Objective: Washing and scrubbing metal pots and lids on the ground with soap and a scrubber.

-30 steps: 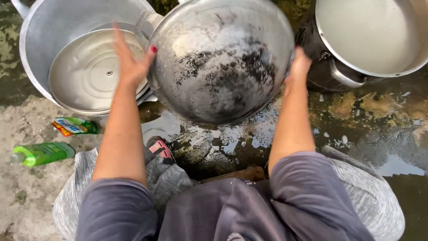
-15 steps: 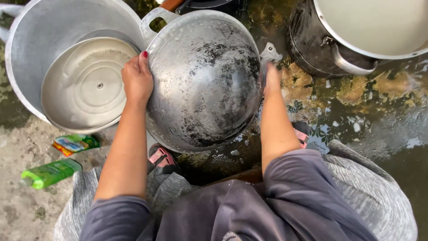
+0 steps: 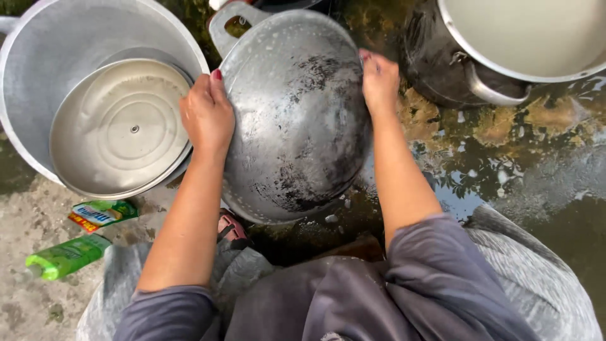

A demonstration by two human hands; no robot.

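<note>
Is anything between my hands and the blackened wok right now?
No. The left hand grips the wok at its left rim, and the right hand presses on its right rim. Both touch bare metal, with nothing visible in between.

Between your hands you have a metal wok (image 3: 297, 120), dull grey, its rounded outside rough with black soot patches and beaded with water drops. Beside your left hand (image 3: 206, 117) a big matt aluminium basin (image 3: 38, 57) holds a smoother, faintly shiny metal lid (image 3: 120, 126). Past your right hand (image 3: 379, 81) stands a soot-blackened metal pot (image 3: 442, 63) with a pale brushed rim. Under your left forearm lie a glossy green plastic bottle (image 3: 63, 257) and a shiny packet (image 3: 101, 213) on rough, wet concrete ground (image 3: 517, 164).
</note>
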